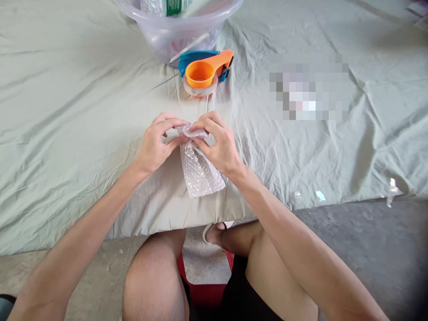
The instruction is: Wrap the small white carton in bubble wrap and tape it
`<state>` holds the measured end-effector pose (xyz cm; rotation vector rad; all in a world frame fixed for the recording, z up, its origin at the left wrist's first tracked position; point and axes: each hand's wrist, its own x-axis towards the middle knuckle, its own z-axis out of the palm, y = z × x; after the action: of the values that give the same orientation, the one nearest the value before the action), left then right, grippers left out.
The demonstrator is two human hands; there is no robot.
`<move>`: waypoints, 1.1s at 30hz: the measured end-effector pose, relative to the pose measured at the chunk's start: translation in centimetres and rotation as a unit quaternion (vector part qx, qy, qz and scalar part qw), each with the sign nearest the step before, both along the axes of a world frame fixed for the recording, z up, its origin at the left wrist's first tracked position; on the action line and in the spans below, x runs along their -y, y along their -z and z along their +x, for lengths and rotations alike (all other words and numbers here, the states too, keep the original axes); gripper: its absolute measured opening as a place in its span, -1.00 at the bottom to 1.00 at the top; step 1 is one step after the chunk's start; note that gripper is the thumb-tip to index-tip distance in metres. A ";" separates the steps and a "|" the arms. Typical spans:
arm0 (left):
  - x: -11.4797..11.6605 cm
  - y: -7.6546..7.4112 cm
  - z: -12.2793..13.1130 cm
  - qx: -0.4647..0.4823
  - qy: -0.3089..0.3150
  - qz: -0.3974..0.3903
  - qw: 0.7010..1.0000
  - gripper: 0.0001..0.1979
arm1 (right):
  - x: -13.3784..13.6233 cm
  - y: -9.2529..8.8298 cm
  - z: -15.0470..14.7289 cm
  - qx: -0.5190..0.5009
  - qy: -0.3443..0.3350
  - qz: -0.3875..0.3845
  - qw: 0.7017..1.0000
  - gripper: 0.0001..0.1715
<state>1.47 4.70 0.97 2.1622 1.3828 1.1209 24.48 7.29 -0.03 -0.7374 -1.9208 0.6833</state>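
Observation:
A sheet or pouch of clear bubble wrap (202, 174) hangs between my two hands above the front part of the cloth. Thumb and fingers of my left hand (160, 140) pinch its upper left edge. My right hand (217, 140) grips the top from the right, its thumb and forefinger pressed on the gathered plastic. The upper end is bunched up, while the lower end spreads toward me. Whether anything lies inside the wrap I cannot tell.
Beyond my hands lies an orange and blue tape dispenser (200, 73) with a roll of clear tape (200, 90). Behind it stands a translucent purple basin (187, 26) holding plastic items. Bits of tape (320, 195) stick near the front edge of the grey cloth (83, 111). A blurred patch covers something at right.

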 end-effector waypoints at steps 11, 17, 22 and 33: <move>1.4 0.9 -0.6 -0.210 0.060 0.275 0.937 -0.68 | 0.2 0.0 3.7 0.118 -0.077 0.119 0.983 -0.42; 3.6 -0.1 -1.7 -0.304 0.090 0.202 0.927 -0.39 | 1.6 1.6 4.0 0.193 -0.053 0.155 0.967 -0.38; 3.8 0.6 -0.9 -0.250 0.080 0.107 0.959 -0.44 | 1.6 1.9 3.4 0.180 -0.054 0.123 0.975 -0.46; 2.1 1.4 1.2 0.006 -0.031 0.098 0.995 -0.69 | -0.1 0.8 1.5 0.012 -0.037 -0.022 0.999 -0.84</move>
<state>2.66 2.61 -0.47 2.2541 1.3954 1.3416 26.01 7.43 -0.86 -0.7076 -1.9673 0.7670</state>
